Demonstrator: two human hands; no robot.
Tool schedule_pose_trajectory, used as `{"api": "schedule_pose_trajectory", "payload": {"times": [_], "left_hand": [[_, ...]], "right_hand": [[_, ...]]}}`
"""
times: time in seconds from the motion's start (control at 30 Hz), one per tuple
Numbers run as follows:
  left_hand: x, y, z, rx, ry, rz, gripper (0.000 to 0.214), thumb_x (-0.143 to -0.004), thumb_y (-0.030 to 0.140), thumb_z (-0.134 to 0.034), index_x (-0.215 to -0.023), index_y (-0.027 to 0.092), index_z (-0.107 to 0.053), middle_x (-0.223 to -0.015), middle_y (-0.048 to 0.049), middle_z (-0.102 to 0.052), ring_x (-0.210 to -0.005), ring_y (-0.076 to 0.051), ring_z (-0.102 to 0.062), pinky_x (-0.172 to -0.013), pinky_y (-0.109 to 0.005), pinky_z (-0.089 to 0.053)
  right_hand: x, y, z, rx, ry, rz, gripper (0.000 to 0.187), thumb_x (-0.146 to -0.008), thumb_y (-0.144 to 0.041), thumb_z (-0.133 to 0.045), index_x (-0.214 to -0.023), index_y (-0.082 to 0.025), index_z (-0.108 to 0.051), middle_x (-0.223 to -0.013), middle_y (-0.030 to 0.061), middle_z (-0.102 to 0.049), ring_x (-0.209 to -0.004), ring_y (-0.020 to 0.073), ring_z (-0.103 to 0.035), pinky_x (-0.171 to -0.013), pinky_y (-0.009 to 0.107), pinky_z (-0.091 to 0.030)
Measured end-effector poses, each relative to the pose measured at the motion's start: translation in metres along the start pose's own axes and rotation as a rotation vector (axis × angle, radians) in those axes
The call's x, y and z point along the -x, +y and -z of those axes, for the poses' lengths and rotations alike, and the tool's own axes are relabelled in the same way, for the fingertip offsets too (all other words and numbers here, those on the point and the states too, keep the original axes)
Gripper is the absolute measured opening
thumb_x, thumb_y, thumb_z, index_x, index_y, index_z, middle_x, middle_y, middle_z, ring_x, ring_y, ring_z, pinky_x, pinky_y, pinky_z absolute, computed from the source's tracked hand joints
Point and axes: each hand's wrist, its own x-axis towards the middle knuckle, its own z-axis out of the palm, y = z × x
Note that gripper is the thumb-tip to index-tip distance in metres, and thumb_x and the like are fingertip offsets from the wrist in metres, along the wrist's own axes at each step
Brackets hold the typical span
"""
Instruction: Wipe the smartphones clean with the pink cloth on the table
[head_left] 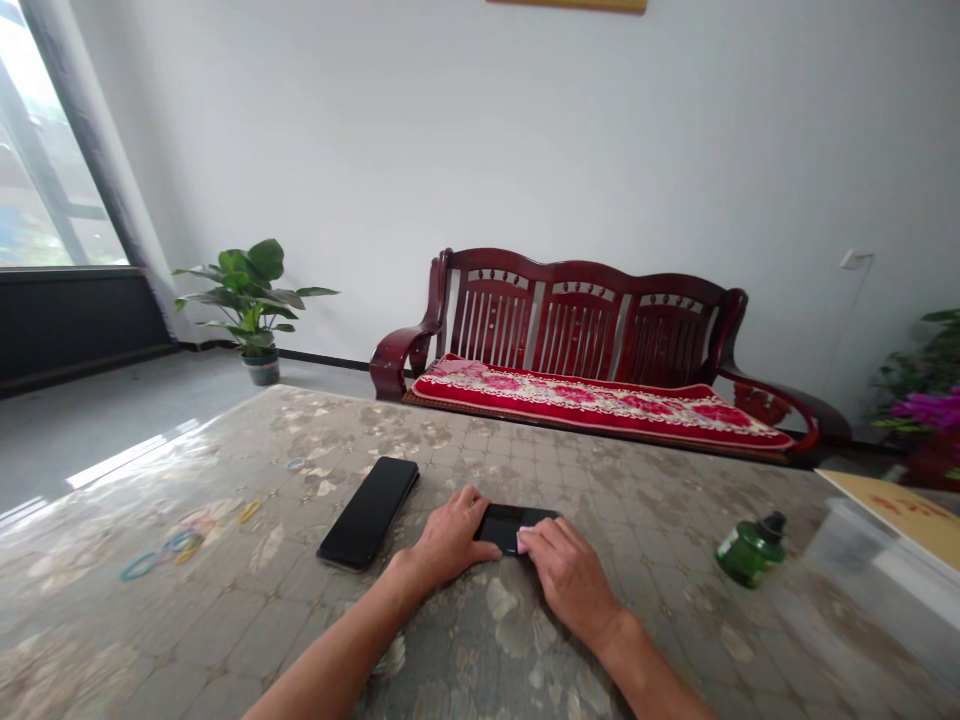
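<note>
Head | left grip (448,537) holds phone (499,526); right grip (571,575), pink piece (522,540) | nearby: second phone (369,512), bottle (750,552)

The head camera looks forward and down across the table (637,510).

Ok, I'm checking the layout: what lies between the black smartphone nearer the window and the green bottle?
In the head view: left hand, second black smartphone, then right hand holding a small pink pad or cloth.
</note>
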Motion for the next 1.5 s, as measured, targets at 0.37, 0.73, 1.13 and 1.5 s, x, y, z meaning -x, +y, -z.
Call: {"api": "schedule_pose_trajectory", "payload": {"times": [0.37,0.73,1.13,1.5], "left_hand": [[-0.001,0.003,0.005,-0.010,-0.033,0.020,0.048,-0.079,0.046,-0.071,-0.120,0.024,-0.056,-0.124,-0.0065,-0.055,-0.111,-0.027,-0.058,-0.093,-0.033,-0.047],[-0.004,0.002,0.003,0.008,-0.040,0.009,0.046,-0.080,0.047,-0.070,-0.118,0.025,-0.056,-0.122,-0.0054,-0.055,-0.111,-0.026,-0.058,-0.093,-0.032,-0.047],[-0.002,0.004,0.006,0.021,-0.064,0.020,0.046,-0.081,0.045,-0.069,-0.120,0.027,-0.055,-0.126,-0.0055,-0.054,-0.114,-0.026,-0.057,-0.096,-0.033,-0.045],[-0.002,0.005,0.008,0.000,-0.049,-0.006,0.047,-0.080,0.046,-0.072,-0.119,0.025,-0.055,-0.122,-0.0060,-0.055,-0.110,-0.027,-0.059,-0.092,-0.033,-0.048]], "right_hand": [[0.005,0.024,0.010,0.067,0.069,-0.060,0.022,-0.092,-0.006,-0.049,-0.090,-0.023,-0.063,-0.087,0.0021,-0.062,-0.086,0.0184,-0.056,-0.077,0.030,-0.044],[-0.007,0.009,0.004,0.002,0.031,-0.024,0.021,-0.090,-0.005,-0.053,-0.093,-0.023,-0.064,-0.090,0.0021,-0.064,-0.088,0.0182,-0.058,-0.079,0.029,-0.046],[0.000,0.034,0.002,0.145,0.098,-0.112,0.022,-0.090,-0.007,-0.052,-0.091,-0.025,-0.065,-0.086,0.0010,-0.062,-0.082,0.0188,-0.056,-0.074,0.031,-0.043],[-0.007,0.021,0.002,0.027,0.030,-0.075,0.023,-0.092,-0.007,-0.049,-0.097,-0.024,-0.065,-0.091,0.0026,-0.063,-0.088,0.0194,-0.057,-0.078,0.031,-0.045]]}}
